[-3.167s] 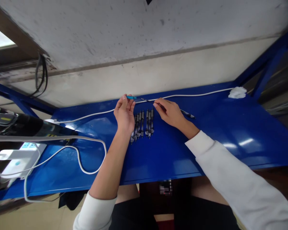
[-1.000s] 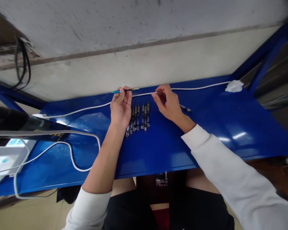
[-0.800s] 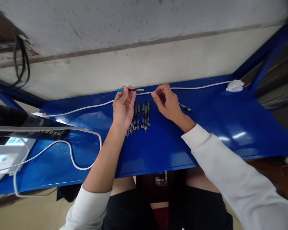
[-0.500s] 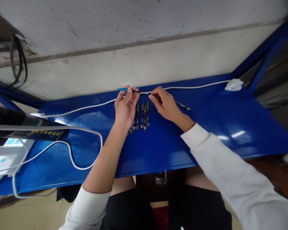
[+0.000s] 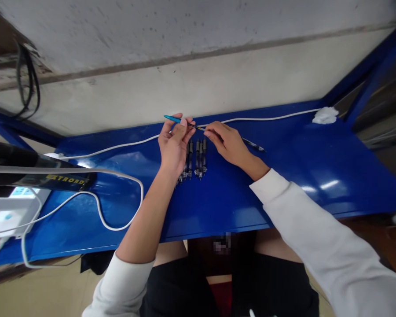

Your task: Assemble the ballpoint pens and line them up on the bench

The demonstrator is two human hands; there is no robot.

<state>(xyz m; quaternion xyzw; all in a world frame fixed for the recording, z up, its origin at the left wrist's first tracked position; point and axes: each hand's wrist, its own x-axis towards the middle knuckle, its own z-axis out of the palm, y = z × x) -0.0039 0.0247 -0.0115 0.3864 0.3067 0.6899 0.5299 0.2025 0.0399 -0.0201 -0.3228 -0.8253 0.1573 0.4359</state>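
Note:
My left hand is closed round a slim pen with a teal end that sticks out to the left. A thin pen refill runs from its fingers towards the right. At the refill's far end, my right hand is closed in a pinch, its fingertips partly hiding that end. Just below the hands, several dark pens lie side by side on the blue table, some partly behind my left hand. One more pen lies beyond my right wrist.
A white cable crosses the back of the table to a crumpled white wad. At the left are a black tube-shaped thing with yellow lettering, a white power strip and a looped cable. A wall stands behind.
The pen's teal end has tilted upward, and its refill end now slopes down to my right fingertips. Both hands have stayed in nearly the same place.

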